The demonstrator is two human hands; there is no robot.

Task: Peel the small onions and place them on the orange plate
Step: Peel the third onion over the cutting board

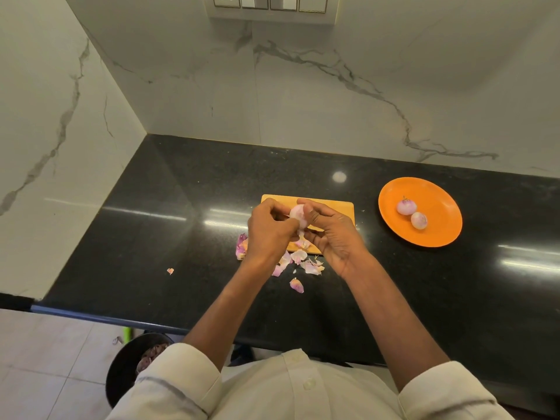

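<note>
Onion (297,214), small, round and pale pink with a glossy peeled look, sits pinched between both hands above a wooden cutting board (333,209). The left hand (269,230) curls its fingers and thumb against the bulb's left side, and the right hand (331,234) cups it from the right with the thumb laid over the top, a thin strip of skin hanging down from the bulb between the palms. The board is a flat, light-coloured rectangle with rounded corners, partly hidden by the hands. Papery onion skins (298,262), pink and cream, thin and curled, lie scattered on the counter at the near edge of the board, with one small scrap (170,271) well apart to the left. To the right of the board, apart from it, lies the orange plate (439,234), round, smooth and shallow, bearing two peeled onions (412,213) that sit just beside each other, pale with purple tops. The countertop (151,237) is polished black stone, finely speckled and mirroring ceiling lights as bright streaks. Behind it and along the left rise white marble-look walls (197,95) with grey veins, meeting in a corner, and a switch panel (269,3) is mounted high on the back wall. Rolled cream sleeves (181,374) frame the forearms; below the counter edge a dark round bin (127,368) stands on pale floor tiles.
</note>
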